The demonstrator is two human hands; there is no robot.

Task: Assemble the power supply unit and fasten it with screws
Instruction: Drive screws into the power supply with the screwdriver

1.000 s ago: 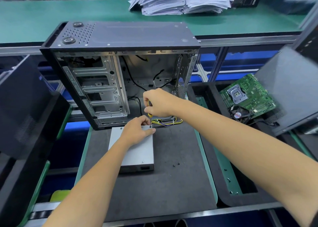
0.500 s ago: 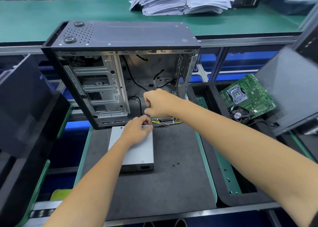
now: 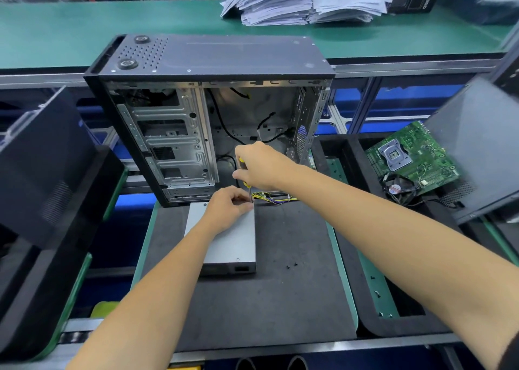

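1. At frame centre, the flat grey metal power supply unit (image 3: 224,246) lies on the dark foam mat (image 3: 295,299), its far edge just before the open black computer case (image 3: 207,117).
2. Left hand (image 3: 229,211) pinches at that far right corner.
3. Right hand (image 3: 259,166) grips the yellow-handled screwdriver (image 3: 248,191), tip down there.
4. Bare mat spreads right and near; small black screws (image 3: 292,265) lie just beside the unit's near right corner.
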